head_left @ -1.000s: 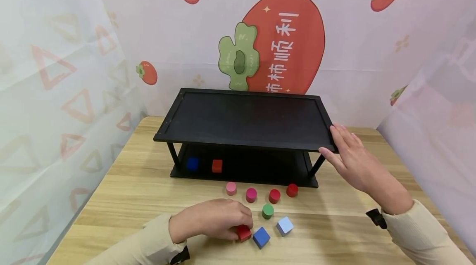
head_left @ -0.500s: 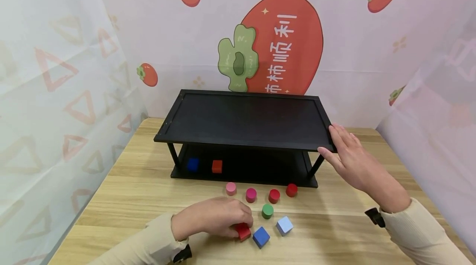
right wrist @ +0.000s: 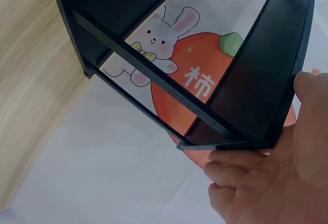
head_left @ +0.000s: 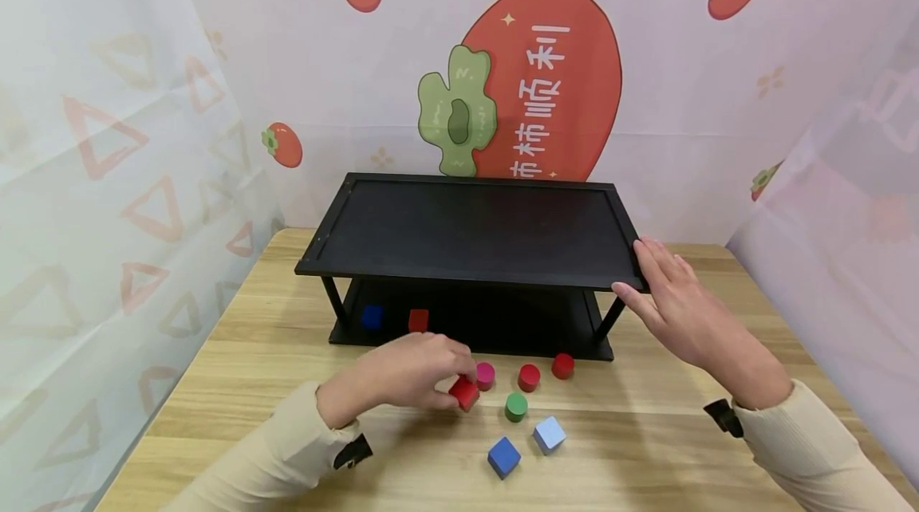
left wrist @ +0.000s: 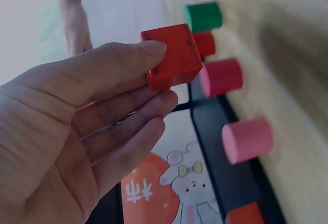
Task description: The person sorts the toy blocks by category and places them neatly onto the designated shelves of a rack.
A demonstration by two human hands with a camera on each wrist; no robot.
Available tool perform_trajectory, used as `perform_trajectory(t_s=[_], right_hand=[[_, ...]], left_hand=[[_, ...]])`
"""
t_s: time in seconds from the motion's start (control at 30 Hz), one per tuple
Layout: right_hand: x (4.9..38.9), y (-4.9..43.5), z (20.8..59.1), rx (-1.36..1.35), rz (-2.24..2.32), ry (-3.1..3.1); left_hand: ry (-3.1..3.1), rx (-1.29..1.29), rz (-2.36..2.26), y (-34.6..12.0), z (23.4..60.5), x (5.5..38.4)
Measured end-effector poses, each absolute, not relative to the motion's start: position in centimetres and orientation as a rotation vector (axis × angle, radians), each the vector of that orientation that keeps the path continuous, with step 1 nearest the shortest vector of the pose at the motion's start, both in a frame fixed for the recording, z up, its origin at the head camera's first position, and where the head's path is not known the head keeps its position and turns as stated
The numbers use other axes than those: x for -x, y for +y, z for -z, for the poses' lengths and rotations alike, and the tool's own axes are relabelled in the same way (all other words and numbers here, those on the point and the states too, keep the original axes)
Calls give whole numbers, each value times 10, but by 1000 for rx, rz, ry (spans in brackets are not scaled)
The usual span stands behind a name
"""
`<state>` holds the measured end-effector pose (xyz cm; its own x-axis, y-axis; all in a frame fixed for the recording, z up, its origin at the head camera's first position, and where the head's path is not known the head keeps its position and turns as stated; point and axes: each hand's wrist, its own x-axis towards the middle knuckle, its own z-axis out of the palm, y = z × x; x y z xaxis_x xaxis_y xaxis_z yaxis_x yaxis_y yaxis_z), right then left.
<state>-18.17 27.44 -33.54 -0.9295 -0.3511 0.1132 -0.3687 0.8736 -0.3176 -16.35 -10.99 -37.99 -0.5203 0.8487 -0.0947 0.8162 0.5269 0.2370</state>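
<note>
A red cube (head_left: 464, 392) is pinched between the thumb and fingers of my left hand (head_left: 402, 372), just in front of the black two-tier rack (head_left: 474, 233). In the left wrist view the thumb lies on one face of the red cube (left wrist: 177, 55), and the other fingers extend beneath it. My right hand (head_left: 682, 320) rests against the right front corner of the rack's top board, fingers along the side edge, thumb at the front. The right wrist view shows the right hand (right wrist: 277, 178) touching that board's edge. On the lower shelf stand a blue cube (head_left: 372, 317) and an orange-red cube (head_left: 419, 320).
In front of the rack lie a magenta cylinder (head_left: 485, 376), two red cylinders, a green cylinder (head_left: 516, 407), a blue cube (head_left: 504, 458) and a light blue cube (head_left: 549, 435). A pink cylinder (left wrist: 248, 140) shows in the left wrist view. Printed cloth hangs behind the wooden table (head_left: 237, 384).
My left hand has lifted the red cube from beside the blue cube and carried it forward toward the rack, now covering the pink cylinder in the head view. My right hand stays put.
</note>
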Motion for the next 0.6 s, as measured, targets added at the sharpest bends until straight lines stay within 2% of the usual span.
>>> perform_trajectory(t_s=[0.6], right_hand=[[182, 274, 335, -569, -515, -2998]], left_hand=[[2867, -1153, -245, -116, 384, 217]])
